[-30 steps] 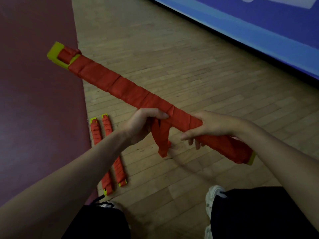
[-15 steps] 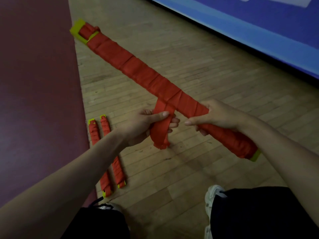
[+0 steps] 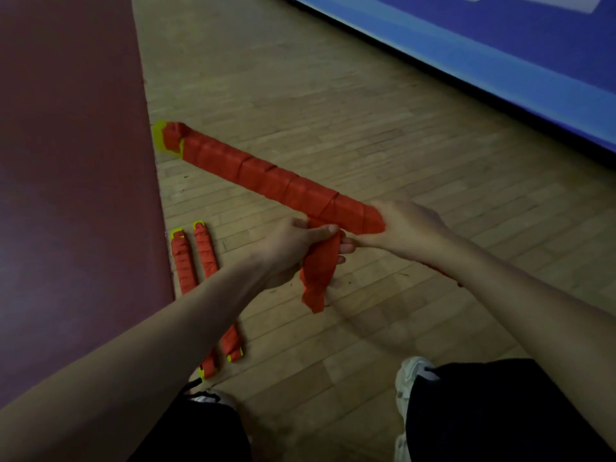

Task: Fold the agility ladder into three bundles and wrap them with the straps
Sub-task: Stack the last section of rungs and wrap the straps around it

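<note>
Red strap (image 3: 318, 275) spirals round the yellow-tipped bundle (image 3: 266, 181). Our left hand (image 3: 291, 250) pinches its loose tail; our right hand (image 3: 406, 228) grips the bundle.

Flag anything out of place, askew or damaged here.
Nothing stands out. The left hand pinches the loose strap tail hanging from the held bundle, which the right hand grips; two wrapped bundles lie side by side on the floor.

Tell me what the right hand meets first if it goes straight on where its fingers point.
The right hand, gripping the long orange strap-wrapped bundle, points left. First in line: the left hand, whose fingertips pinch the loose orange strap tail, apparently almost touching, though depth is unclear.
</note>
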Demonstrator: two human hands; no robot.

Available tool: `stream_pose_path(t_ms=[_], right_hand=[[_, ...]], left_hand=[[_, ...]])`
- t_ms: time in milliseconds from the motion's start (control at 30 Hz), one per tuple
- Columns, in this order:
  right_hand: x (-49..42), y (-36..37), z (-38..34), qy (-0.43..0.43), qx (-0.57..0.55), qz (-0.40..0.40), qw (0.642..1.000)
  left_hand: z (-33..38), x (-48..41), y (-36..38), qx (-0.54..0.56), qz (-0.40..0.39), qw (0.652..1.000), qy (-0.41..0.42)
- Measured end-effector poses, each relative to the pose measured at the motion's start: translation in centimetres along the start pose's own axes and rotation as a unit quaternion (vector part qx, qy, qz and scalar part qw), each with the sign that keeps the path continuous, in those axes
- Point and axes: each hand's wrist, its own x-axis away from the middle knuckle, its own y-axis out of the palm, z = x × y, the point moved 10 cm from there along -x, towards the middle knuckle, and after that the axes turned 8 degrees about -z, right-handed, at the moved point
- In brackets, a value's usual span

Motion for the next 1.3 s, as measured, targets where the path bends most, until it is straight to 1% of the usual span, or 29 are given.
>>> stream_pose_path(t_ms=[100, 300, 400, 500, 567, 633, 700, 733, 800, 833, 900, 967, 1033, 1100, 1200, 1300], right_hand=[[-0.2, 0.2, -1.6, 0.009, 0.094, 0.033, 0.995], [-0.1, 0.1, -3.4, -0.018, 0.180, 0.092, 0.979], [0.8, -0.2, -4.5, -0.043, 0.208, 0.111, 0.971], [1.6, 0.0, -5.2, -0.045, 0.225, 0.106, 0.968], [1.6, 0.3, -5.4, -0.046, 0.240, 0.106, 0.964], [1.2, 0.7, -5.3, -0.063, 0.235, 0.113, 0.963], [1.0, 1.5, -5.3, -0.099, 0.205, 0.091, 0.969], [1.0, 1.5, -5.3, -0.116, 0.167, 0.074, 0.976], [1.0, 0.8, -5.0, -0.126, 0.043, 0.044, 0.990], [0.9, 0.3, -4.7, -0.122, -0.015, 0.027, 0.992], [0.6, 0.1, -3.7, -0.104, -0.096, -0.029, 0.990], [0.8, 0.7, -3.4, -0.100, -0.177, -0.114, 0.972], [1.2, 1.4, -3.1, -0.100, -0.270, -0.193, 0.938], [1.7, 2.2, -2.5, -0.088, -0.318, -0.249, 0.911], [2.3, 2.7, -2.4, -0.090, -0.356, -0.287, 0.885], [2.5, 2.1, -2.6, -0.096, -0.396, -0.270, 0.872]], left_hand=[[0.2, 0.0, -0.9, 0.011, 0.023, 1.000, 0.009], [0.9, 0.1, -1.7, 0.021, 0.042, 0.998, 0.047], [1.7, 0.7, -1.8, -0.010, 0.042, 0.996, 0.074], [2.8, 1.1, -1.9, -0.053, 0.036, 0.993, 0.097], [2.6, 1.2, -2.0, -0.031, 0.040, 0.995, 0.086], [2.0, 1.1, -2.6, 0.000, 0.069, 0.996, 0.062], [1.6, 1.1, -3.5, 0.007, 0.102, 0.993, 0.052], [1.5, 1.2, -3.8, 0.001, 0.108, 0.993, 0.048], [1.4, 1.4, -4.2, -0.015, 0.098, 0.994, 0.041], [1.4, 1.4, -4.2, -0.022, 0.086, 0.995, 0.040], [1.5, 1.3, -3.8, -0.034, 0.060, 0.997, 0.043], [1.7, 1.2, -3.1, -0.030, 0.035, 0.998, 0.051], [1.8, 1.1, -2.5, -0.018, 0.012, 0.998, 0.063], [2.0, 1.0, -1.8, -0.023, -0.010, 0.997, 0.072], [2.0, 1.0, -0.9, -0.029, -0.045, 0.995, 0.081], [2.6, 1.2, -0.4, -0.039, -0.070, 0.992, 0.098]])
